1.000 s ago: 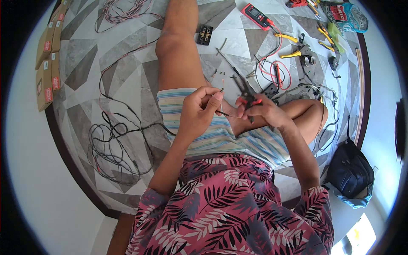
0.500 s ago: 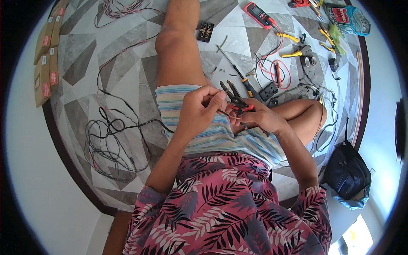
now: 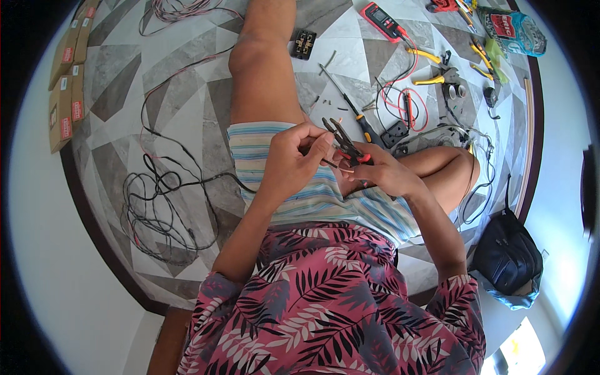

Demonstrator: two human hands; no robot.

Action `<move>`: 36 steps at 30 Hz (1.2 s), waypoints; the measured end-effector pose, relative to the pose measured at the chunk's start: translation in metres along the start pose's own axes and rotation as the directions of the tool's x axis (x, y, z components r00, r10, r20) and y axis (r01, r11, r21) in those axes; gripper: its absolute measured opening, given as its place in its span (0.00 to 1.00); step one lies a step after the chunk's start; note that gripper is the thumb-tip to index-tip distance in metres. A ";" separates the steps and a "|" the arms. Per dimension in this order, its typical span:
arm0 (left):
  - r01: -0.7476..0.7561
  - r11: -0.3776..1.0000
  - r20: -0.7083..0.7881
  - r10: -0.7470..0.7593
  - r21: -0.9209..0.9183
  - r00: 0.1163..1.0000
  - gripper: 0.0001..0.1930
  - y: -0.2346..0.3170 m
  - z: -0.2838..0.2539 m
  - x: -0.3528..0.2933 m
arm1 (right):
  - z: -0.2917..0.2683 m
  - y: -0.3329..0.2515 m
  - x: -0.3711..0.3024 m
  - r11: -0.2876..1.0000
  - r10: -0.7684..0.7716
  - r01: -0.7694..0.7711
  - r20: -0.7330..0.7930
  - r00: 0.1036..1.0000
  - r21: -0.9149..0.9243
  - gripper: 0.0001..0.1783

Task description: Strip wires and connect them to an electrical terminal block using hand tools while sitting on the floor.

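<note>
My left hand (image 3: 292, 156) is closed over my lap, thumb and index finger pinching a dark cable (image 3: 329, 162). The cable's thin end, with a copper-coloured tip, reaches across to the fingers of my right hand (image 3: 386, 174). That hand is wrapped round a wire stripper (image 3: 341, 136) with dark jaws and red on its handles. The jaws point up and to the left, beside my left fingertips, and look slightly apart. My right thumb lies by the cable's tip; whether it presses on the tip I cannot tell. Much of the handles is hidden in my palm.
Beyond my lap lie a screwdriver (image 3: 353, 107), a black socket part (image 3: 304, 45), a red multimeter (image 3: 382, 22) with leads and yellow-handled pliers (image 3: 430, 80). Coiled cable (image 3: 165, 215) lies at left, near cardboard boxes (image 3: 62, 112). A black bag (image 3: 509, 253) stands at right.
The wire stripper has turned slightly in my right hand, and its lower handle is now more hidden. My left hand keeps its pinch on the cable in nearly the same place.
</note>
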State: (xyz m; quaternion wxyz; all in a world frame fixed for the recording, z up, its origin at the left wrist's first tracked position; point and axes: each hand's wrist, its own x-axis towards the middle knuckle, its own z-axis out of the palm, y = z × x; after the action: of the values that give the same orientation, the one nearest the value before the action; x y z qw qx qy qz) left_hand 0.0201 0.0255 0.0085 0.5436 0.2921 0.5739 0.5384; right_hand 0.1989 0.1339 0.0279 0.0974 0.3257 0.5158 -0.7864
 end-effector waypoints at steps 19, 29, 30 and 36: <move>0.032 0.999 -0.028 -0.031 0.018 0.999 0.12 -0.002 0.001 0.001 | 0.008 -0.005 -0.002 0.936 -0.103 0.045 -0.148 0.984 -0.349 0.23; 0.025 1.000 -0.059 -0.023 0.017 0.998 0.10 -0.001 0.002 0.001 | 0.007 -0.004 0.000 0.923 -0.107 0.049 -0.133 0.985 -0.383 0.23; 0.025 1.000 -0.059 -0.023 0.017 0.998 0.10 -0.001 0.003 0.001 | 0.008 -0.004 0.000 0.919 -0.117 0.052 -0.143 0.983 -0.391 0.22; 0.043 0.998 -0.047 -0.040 0.054 0.998 0.11 -0.001 0.002 0.001 | 0.007 -0.011 0.001 0.883 -0.077 0.002 -0.141 0.987 -0.469 0.21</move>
State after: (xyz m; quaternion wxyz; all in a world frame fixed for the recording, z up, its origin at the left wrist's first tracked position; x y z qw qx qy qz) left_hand 0.0218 0.0271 0.0074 0.5331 0.2827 0.6068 0.5174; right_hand 0.1900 0.1328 0.0371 0.1164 0.3421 0.7024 -0.6132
